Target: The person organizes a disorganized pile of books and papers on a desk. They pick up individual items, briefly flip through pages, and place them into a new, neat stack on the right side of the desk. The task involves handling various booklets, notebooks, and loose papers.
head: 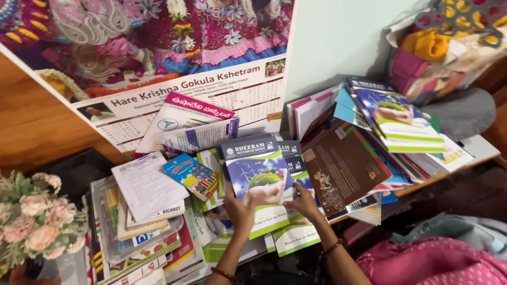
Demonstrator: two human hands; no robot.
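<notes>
A large wall calendar (174, 63) with a bright floral picture leans against the wall above the grip. Below it a cluttered table (478, 150) carries heaps of books. To the right of the grip a tilted stack of books (401, 124) fans out, and a brown spiral notebook (340, 166) lies just beside the right hand. To the left of the grip sits a white printed sheet (145, 184) on another pile, with pink artificial flowers (31, 219) farther left.

The green-and-white booklet (259, 182) stands in the middle of the heap, its long axis running nearly up and down the view, top edge pointing toward the calendar and leaning slightly left. The left hand (240, 208) is clamped on its lower left edge, thumb over the cover. The right hand (306, 203) rests with fingers spread on a matching booklet (296, 237) just behind; whether it grips cannot be told.
</notes>
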